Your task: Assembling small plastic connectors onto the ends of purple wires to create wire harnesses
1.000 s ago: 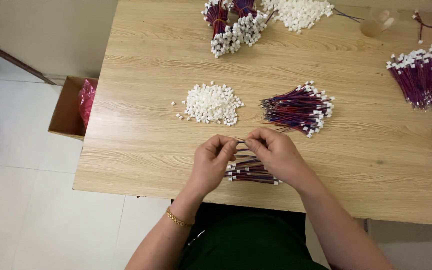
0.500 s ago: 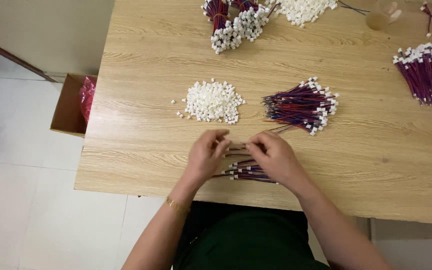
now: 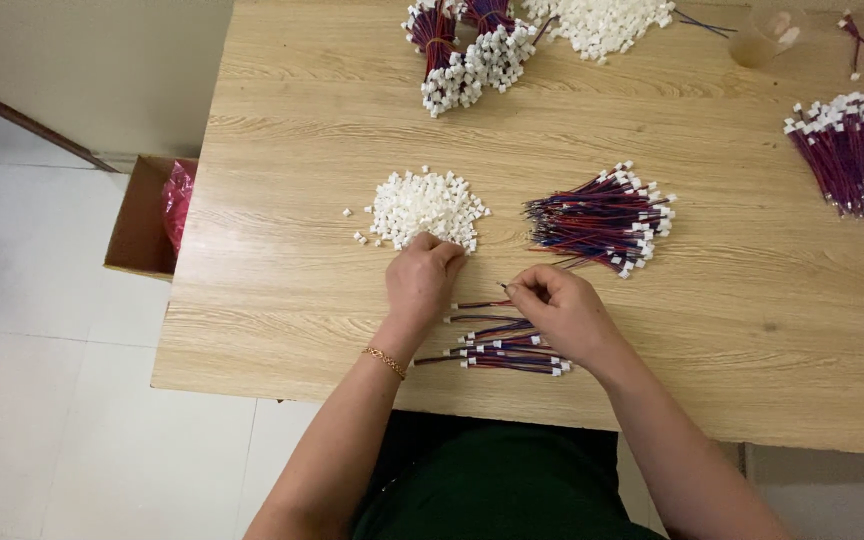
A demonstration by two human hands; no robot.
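Nearest the body, one small batch of red-and-blue wire leads with white plastic end plugs (image 3: 497,345) lies on the light wooden desk (image 3: 282,320), just below both hands. The right hand (image 3: 562,310) has its fingers (image 3: 524,290) pinched on one thin wire lead (image 3: 502,287), held just above that batch. The left hand (image 3: 422,282) reaches forward, fingers (image 3: 439,250) curled down onto the near edge of one heap of small white plastic connector housings (image 3: 424,205); whether a housing is gripped cannot be told. Beyond the right fingers lies one loose fan of red-and-blue leads (image 3: 602,220). Farther off, one white-plugged cluster (image 3: 462,50) sits at the desk's far edge, and one purple-red bundle (image 3: 852,145) lies to the far right.
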